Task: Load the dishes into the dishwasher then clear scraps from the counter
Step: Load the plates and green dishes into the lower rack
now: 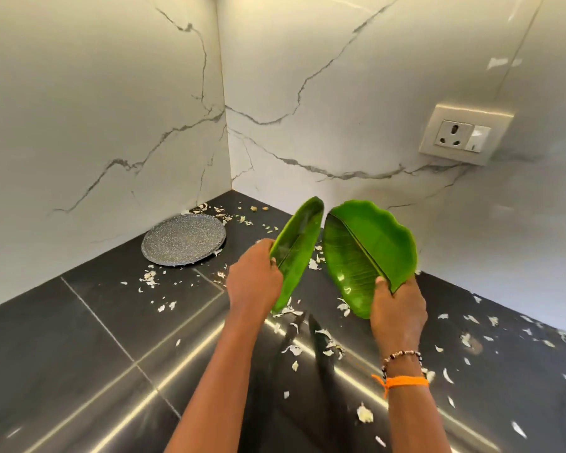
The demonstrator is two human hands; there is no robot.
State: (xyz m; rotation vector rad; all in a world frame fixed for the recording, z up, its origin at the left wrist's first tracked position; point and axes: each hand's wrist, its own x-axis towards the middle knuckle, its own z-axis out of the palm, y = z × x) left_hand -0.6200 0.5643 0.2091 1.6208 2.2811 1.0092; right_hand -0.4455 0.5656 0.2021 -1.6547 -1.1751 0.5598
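Holding one green leaf-shaped dish apiece, both hands are raised above the dark counter (pixel 79 338) near the middle of the view. The left hand (pixel 254 282) grips the narrower left leaf dish (pixel 296 253) at its lower edge, fingers curled round the rim, so that the dish stands nearly on edge with its tip pointing toward 1 o'clock. The right hand (pixel 397 310) pinches the right leaf dish (pixel 366 253) at its lower rim, thumb pressed on the ribbed inner face and the other fingers hidden behind; this dish tilts with its hollow turned to the camera and its scalloped edge toward 2 o'clock. The two dishes sit just beside each other, their upper tips close, though whether they touch cannot be told. A beaded bracelet (pixel 402 356) and an orange thread (pixel 402 382) circle the right wrist. At 10 o'clock from the hands, a speckled grey plate (pixel 183 240) lies flat on the counter close to the corner of the marble walls (pixel 111 109). Pale scraps (pixel 364 413) are scattered over the counter: around the plate, below the dishes, and out toward 4 o'clock along the right wall. A wall socket with switch (pixel 464 135) is set in the marble at 2 o'clock, well above the counter.
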